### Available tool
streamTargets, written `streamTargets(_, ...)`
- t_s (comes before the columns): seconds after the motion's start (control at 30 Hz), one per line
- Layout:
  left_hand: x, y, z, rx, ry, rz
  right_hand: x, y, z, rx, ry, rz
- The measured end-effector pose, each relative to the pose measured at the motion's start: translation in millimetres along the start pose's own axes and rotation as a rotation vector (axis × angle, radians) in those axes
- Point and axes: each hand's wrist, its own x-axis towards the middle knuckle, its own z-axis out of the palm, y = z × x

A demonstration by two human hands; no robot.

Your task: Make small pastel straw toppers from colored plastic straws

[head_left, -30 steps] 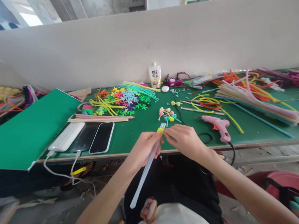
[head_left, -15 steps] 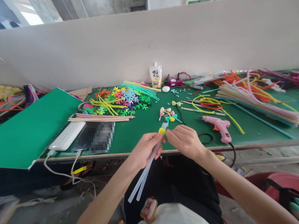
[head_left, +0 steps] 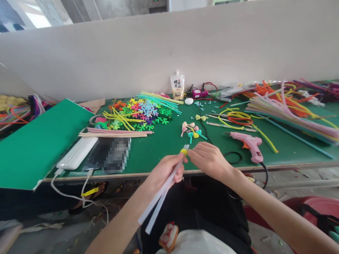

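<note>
My left hand is closed around a few long translucent sticks that look like hot glue sticks. Their lower ends hang toward my lap and spread apart. A yellow band wraps them near the upper ends, by my left thumb. My right hand is closed, its fingertips right beside the band; whatever they pinch is hidden. Just beyond my hands lie small pink, yellow and teal bow-like pieces. A pink glue gun rests to the right of my right hand.
Colourful snowflake-shaped pieces are heaped at the back left. A phone and white power bank lie at left near a green board. Bundled pipe cleaners spread at right. A drink pouch stands by the wall.
The sticks' lower ends have swung slightly left and spread wider. The yellow band sits a little lower in view. Both hands stay closed close together.
</note>
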Motion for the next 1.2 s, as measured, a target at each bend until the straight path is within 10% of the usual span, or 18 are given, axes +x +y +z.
streamTargets(0.2, -5.4, -1.5, -7.8, 0.887, 0.186, 0.436, -0.8, -3.2, -12.2, 0.459, -0.047, 0.393)
streamTargets(0.47, -9.5, 0.6, -2.6, 1.74, 0.314, 0.566, 8.2, -3.1, -15.8, 0.96, -0.177, 0.62)
streamTargets(1.2, -3.1, -4.1, -21.6, 1.694, 0.238, 0.748, 13.6, -5.0, 0.1, 1.446, -0.284, 0.754)
